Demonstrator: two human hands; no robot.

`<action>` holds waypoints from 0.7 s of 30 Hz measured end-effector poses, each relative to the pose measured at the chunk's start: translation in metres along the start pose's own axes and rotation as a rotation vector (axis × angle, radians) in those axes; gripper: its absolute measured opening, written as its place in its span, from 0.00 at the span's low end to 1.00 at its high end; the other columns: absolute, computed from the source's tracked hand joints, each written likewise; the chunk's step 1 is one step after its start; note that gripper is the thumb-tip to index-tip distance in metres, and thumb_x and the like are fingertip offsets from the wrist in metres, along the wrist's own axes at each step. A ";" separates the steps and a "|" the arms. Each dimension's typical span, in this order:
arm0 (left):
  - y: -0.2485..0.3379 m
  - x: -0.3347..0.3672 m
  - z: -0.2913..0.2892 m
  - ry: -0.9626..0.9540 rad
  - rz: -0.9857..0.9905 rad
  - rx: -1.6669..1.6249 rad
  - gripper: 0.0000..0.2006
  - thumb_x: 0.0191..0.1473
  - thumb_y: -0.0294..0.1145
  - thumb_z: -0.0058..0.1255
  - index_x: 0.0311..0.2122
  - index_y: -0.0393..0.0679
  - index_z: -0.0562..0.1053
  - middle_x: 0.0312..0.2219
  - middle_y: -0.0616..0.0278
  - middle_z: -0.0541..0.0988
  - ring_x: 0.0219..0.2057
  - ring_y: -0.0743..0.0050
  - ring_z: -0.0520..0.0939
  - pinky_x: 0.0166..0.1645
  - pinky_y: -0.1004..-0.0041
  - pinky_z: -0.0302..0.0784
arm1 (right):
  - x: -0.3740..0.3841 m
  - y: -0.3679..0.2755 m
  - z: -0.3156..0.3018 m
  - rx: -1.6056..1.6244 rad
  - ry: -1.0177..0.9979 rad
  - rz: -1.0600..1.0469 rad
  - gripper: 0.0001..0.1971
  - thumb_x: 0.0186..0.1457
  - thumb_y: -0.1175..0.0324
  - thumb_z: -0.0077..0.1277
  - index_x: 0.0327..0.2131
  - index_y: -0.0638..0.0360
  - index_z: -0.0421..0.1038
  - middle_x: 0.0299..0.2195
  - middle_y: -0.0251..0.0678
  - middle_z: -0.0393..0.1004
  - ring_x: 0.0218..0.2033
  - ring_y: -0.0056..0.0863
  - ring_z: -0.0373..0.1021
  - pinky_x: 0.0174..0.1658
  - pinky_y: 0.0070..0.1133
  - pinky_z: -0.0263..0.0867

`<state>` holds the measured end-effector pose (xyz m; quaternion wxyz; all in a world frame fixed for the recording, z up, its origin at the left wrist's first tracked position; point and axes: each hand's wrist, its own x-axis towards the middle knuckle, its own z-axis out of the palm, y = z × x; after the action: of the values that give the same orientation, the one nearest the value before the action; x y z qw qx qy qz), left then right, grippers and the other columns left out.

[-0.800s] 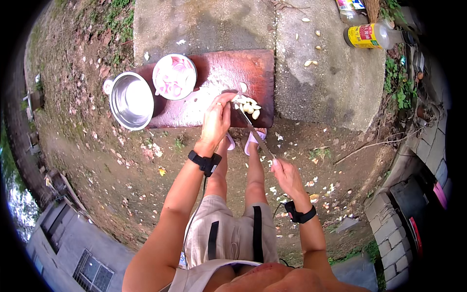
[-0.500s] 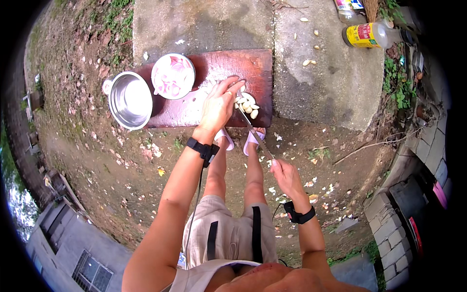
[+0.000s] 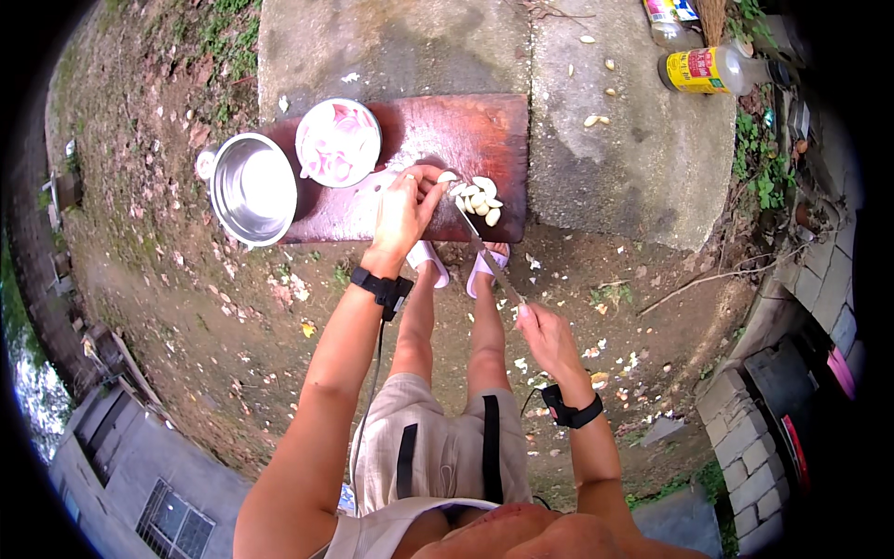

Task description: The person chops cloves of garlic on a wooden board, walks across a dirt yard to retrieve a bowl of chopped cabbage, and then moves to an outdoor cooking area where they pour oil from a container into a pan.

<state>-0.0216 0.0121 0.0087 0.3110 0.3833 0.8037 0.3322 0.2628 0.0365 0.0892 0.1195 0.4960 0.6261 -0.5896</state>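
Observation:
My left hand [image 3: 408,207] is over the wooden board [image 3: 475,126], its fingers closed on a pale garlic clove [image 3: 447,176]. A small pile of peeled garlic cloves [image 3: 486,189] lies just right of those fingers, near the board's right end. In my right hand [image 3: 548,337] is the handle of a long, narrow knife [image 3: 492,262]. The blade slants up and left, its tip beside the pile and close to my left hand. Whether the tip touches the board I cannot tell.
A bowl of pinkish-white slices [image 3: 338,144] stands on the board's left part, beside a steel bowl [image 3: 252,189]. Beyond lie concrete slabs [image 3: 615,168] with a few scattered cloves. A yellow-labelled bottle [image 3: 694,70] lies far right. My feet in pink slippers [image 3: 482,268] are at the board's near edge.
My left hand has drawn back left from the pile, and its spread fingers have closed on a garlic clove. My right hand and the knife have hardly moved.

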 end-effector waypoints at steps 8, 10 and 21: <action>-0.012 -0.040 -0.008 0.115 -0.140 -0.049 0.11 0.52 0.26 0.56 0.41 0.35 0.73 0.23 0.64 0.78 0.22 0.83 0.75 0.30 0.79 0.74 | 0.021 0.004 0.022 0.102 0.003 0.054 0.27 0.64 0.47 0.37 0.28 0.64 0.71 0.22 0.46 0.73 0.25 0.45 0.72 0.30 0.32 0.64; -0.013 -0.048 -0.003 0.092 -0.160 0.000 0.10 0.53 0.27 0.56 0.40 0.39 0.73 0.20 0.66 0.75 0.19 0.83 0.72 0.27 0.79 0.73 | 0.021 0.001 0.024 0.101 0.022 0.038 0.27 0.64 0.47 0.37 0.27 0.64 0.71 0.21 0.46 0.73 0.25 0.45 0.71 0.30 0.32 0.64; -0.018 -0.061 0.017 0.070 -0.039 -0.192 0.15 0.49 0.27 0.61 0.42 0.41 0.73 0.25 0.62 0.78 0.23 0.75 0.79 0.29 0.75 0.76 | 0.021 -0.009 0.022 0.052 0.029 0.028 0.26 0.64 0.49 0.38 0.28 0.65 0.70 0.22 0.47 0.73 0.26 0.46 0.72 0.31 0.32 0.65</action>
<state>0.0157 -0.0415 -0.0001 0.3245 0.3241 0.7859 0.4148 0.2364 0.0293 0.0727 0.1055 0.5161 0.6053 -0.5968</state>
